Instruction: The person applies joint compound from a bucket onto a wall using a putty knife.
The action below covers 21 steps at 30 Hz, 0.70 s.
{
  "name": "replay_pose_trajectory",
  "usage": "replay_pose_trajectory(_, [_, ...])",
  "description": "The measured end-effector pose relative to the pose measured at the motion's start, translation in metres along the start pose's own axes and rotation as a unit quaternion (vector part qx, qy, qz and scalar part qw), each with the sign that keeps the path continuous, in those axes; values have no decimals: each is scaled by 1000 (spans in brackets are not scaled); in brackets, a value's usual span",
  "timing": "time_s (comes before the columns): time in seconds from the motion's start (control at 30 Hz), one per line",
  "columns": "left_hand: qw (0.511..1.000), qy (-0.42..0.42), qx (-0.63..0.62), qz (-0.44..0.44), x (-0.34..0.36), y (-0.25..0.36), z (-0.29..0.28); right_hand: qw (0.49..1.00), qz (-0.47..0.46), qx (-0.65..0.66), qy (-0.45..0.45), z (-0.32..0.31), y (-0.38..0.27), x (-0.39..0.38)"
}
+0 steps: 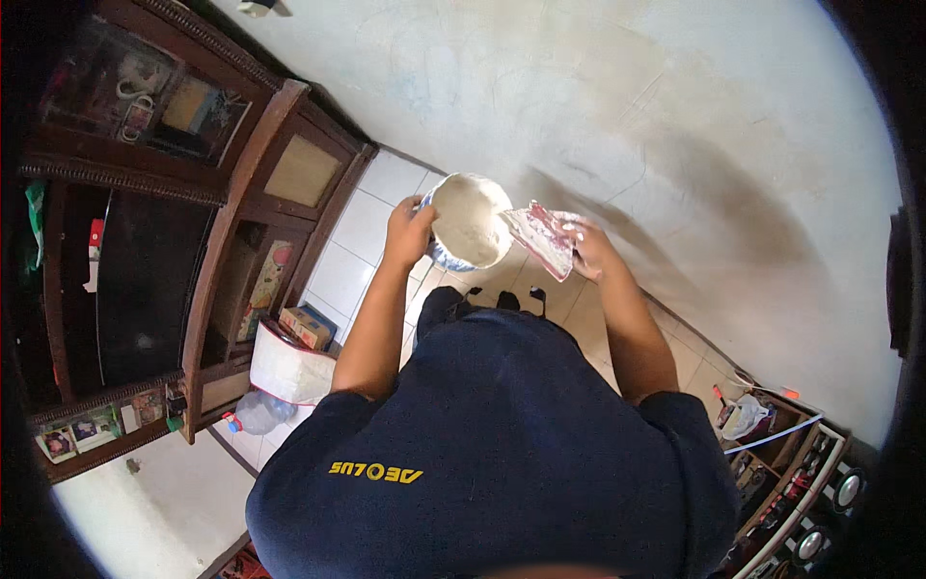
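My left hand grips the side of a round white-and-blue tub, its thumb near the rim. The tub is tipped so that its inside faces up toward me, and pale grey-white putty coats the bottom and walls. In my right hand is a flat reddish scraper, smeared with white putty. The scraper's left edge meets or overlaps the tub's right rim; whether they touch I cannot tell. White putty also marks the fingers of my right hand.
A patchy pale wall rises ahead and to the right, with shadows on it. A dark wooden cabinet fills the left. White tiles cover the floor. By the cabinet are a white bag and clear plastic bottle; a cluttered shelf stands lower right.
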<state>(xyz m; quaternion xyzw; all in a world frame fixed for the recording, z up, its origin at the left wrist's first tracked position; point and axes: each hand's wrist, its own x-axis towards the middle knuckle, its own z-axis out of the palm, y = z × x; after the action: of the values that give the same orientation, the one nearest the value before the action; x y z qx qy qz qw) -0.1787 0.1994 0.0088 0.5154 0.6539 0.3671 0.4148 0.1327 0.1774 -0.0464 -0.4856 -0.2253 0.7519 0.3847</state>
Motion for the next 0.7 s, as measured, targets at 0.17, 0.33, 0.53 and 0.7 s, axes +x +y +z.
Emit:
replay_pose_trajectory(0.17, [990,-9,-125,-58,-12,21,-2,963,-78,211,-151,6,4,-32])
replay_pose_trajectory(0.33, [982,-41,-174,-52,-2,25,-7,927,-92,305,-196,31,-15,-59])
replay_pose_trajectory(0.53, [979,-73,-188,-32,6,36,-12,919,-188,297,-177,61,-48,-93])
replay_pose_trajectory(0.7, [977,-101,-184,-31,16,24,-28,874,-363,323,1,69,-49,-83])
